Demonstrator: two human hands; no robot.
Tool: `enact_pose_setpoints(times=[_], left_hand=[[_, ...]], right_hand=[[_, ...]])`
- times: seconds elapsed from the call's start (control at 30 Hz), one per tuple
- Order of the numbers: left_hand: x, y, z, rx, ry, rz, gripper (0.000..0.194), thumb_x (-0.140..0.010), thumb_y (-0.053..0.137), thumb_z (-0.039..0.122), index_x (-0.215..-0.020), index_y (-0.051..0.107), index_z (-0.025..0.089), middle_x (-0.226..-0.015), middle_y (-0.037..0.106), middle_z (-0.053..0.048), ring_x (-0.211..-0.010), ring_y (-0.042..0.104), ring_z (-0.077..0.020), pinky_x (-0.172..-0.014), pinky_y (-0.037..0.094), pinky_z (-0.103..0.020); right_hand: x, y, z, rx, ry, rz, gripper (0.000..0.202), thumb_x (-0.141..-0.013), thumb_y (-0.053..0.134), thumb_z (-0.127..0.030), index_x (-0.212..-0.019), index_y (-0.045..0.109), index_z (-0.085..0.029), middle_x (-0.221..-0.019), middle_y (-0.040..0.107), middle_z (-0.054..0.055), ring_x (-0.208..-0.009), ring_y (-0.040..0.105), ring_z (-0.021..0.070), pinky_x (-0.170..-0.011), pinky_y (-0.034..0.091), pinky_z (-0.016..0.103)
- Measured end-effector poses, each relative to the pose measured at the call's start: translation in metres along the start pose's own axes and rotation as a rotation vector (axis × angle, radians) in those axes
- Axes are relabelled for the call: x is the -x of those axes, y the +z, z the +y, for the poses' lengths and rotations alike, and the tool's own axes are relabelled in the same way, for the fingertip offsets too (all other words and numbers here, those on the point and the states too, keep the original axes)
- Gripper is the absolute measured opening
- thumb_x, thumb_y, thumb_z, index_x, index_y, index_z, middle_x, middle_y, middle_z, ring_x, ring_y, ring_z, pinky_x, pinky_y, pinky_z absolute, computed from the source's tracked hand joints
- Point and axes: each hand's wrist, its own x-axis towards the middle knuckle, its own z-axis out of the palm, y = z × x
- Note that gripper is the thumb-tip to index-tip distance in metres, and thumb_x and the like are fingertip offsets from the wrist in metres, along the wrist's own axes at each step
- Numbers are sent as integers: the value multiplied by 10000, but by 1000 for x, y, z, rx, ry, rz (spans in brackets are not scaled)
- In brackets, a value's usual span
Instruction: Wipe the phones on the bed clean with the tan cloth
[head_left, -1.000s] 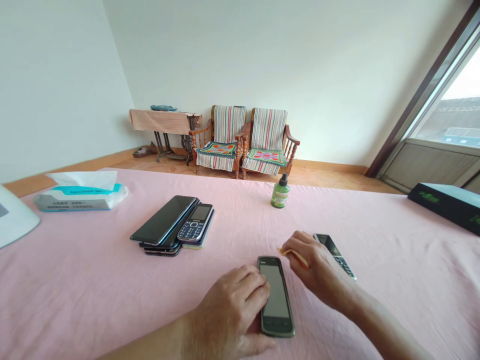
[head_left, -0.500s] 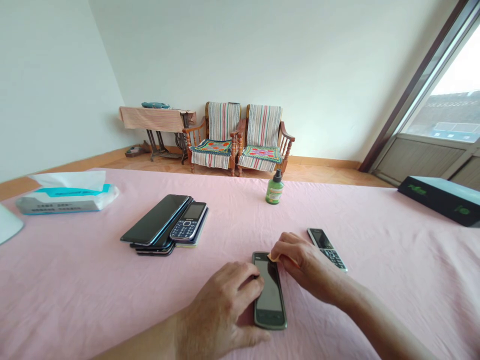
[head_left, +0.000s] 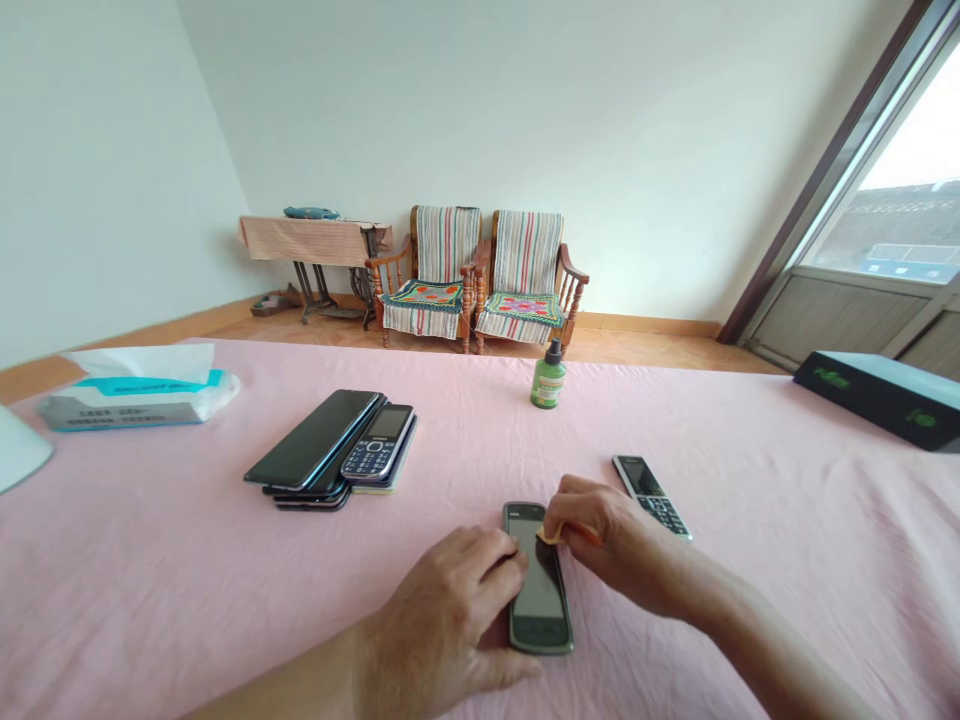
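A dark touchscreen phone lies face up on the pink cloth. My left hand steadies it, fingers curled on its left edge and thumb by its bottom end. Pinched in my right hand is a small orange-yellow cloth, pressed to the upper right of the screen; most of the cloth is hidden by the fingers. Just beyond the right wrist lies a keypad phone, partly covered by that hand.
To the left, a keypad phone and a large black smartphone top stacked phones. A green bottle stands farther back. A tissue pack lies far left, a black box far right. Two chairs stand beyond the table.
My right hand has slid the cloth slightly down along the screen toward me, and more orange shows under the fingers. My left hand stays nearly in place on the phone.
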Motion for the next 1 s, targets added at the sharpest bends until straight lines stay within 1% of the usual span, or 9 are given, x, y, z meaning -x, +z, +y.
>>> enact_pose_setpoints(times=[0.1,0.27,0.3,0.47,0.63,0.7,0.83,0.87,1.0], left_hand=[[-1,0,1,2,8,1,520,-713,770,396,-1121,588,132,-1081,607,-101,-962,569,-263,-862,505,-419],[-1,0,1,1,5,20,476,-750,731,421,-1113,595,144,-1067,611,-95,-954,570,-257,-860,506,-420],[0,0,1,-1,6,29,467,-758,720,429,-1111,596,149,-1064,612,-95,-950,572,-256,-856,508,-420],[1,2,0,1,23,49,490,-751,720,441,-1124,589,152,-1054,615,-94,-940,583,-257,-849,512,-422],[1,3,-1,-6,12,34,525,-722,753,426,-1127,586,138,-1048,614,-92,-943,572,-264,-850,509,-428],[1,3,-2,-4,14,27,533,-718,758,417,-1133,582,133,-1052,614,-94,-944,573,-264,-850,509,-429],[1,3,-2,-2,26,35,489,-745,726,439,-1117,595,150,-1056,614,-94,-946,579,-261,-848,511,-424],[1,3,-2,-3,24,37,486,-748,721,444,-1116,596,153,-1053,614,-94,-946,579,-261,-848,510,-425],[1,4,-2,-6,13,37,514,-748,722,451,-1143,577,155,-1055,611,-91,-949,573,-259,-863,504,-432]], right_hand=[[1,-2,-2,-59,-13,-92,299,-731,462,52,-718,646,-183,-783,597,-2,-712,570,102,-670,420,212],[1,2,2,-61,-8,52,277,-776,464,18,-791,659,-177,-821,596,14,-746,576,112,-695,434,229],[1,2,3,-62,-9,58,282,-773,462,20,-793,662,-178,-823,595,14,-744,576,111,-694,435,229],[2,2,3,-86,-51,-74,319,-704,459,59,-718,661,-188,-781,599,-6,-716,577,97,-664,431,203],[1,4,3,-78,-8,60,317,-737,460,39,-787,686,-179,-816,603,15,-730,586,102,-686,444,216],[2,4,2,-89,-16,22,346,-716,452,53,-778,695,-187,-814,609,10,-728,591,97,-682,446,209],[5,1,-2,-122,-43,-124,372,-664,449,76,-713,698,-197,-781,622,-4,-712,591,92,-668,449,193],[4,1,-2,-122,-45,-113,361,-668,454,72,-709,694,-195,-775,622,-4,-709,589,93,-665,449,194],[0,4,2,-97,-9,51,281,-736,486,14,-738,688,-181,-789,611,13,-702,585,104,-655,448,214]])
